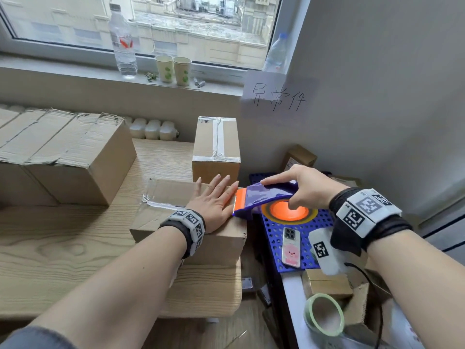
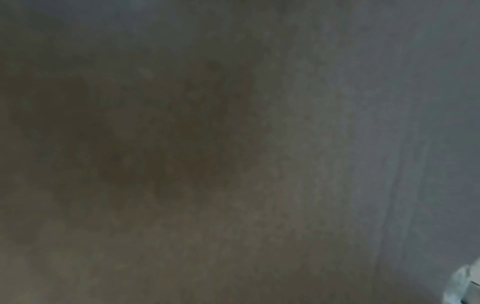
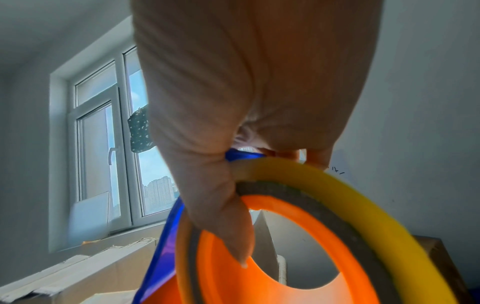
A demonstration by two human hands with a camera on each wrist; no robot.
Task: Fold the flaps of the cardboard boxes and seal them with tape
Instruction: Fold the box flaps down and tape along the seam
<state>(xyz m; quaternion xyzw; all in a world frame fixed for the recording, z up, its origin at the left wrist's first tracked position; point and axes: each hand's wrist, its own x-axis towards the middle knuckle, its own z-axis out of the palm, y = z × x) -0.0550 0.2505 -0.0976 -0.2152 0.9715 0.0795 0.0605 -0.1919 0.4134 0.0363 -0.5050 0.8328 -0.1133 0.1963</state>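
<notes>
A closed cardboard box [image 1: 171,222] lies at the right end of the wooden table [image 1: 63,248], with clear tape across its top. My left hand [image 1: 214,197] presses flat on the box top with straight fingers. My right hand [image 1: 299,187] grips a purple and orange tape dispenser [image 1: 266,197] whose toothed blade sits at the box's right edge, beside my left fingertips. In the right wrist view my fingers [image 3: 221,205] curl round the orange hub [image 3: 272,267] and the yellowish tape roll [image 3: 363,205]. The left wrist view is dark and blurred.
A taped box [image 1: 216,149] stands behind, and large boxes [image 1: 63,154] fill the table's left. A blue perforated crate [image 1: 289,238] with a phone [image 1: 292,248] sits to the right, a tape roll [image 1: 324,316] and small boxes below. Bottles [image 1: 123,39] and paper cups [image 1: 173,69] line the sill.
</notes>
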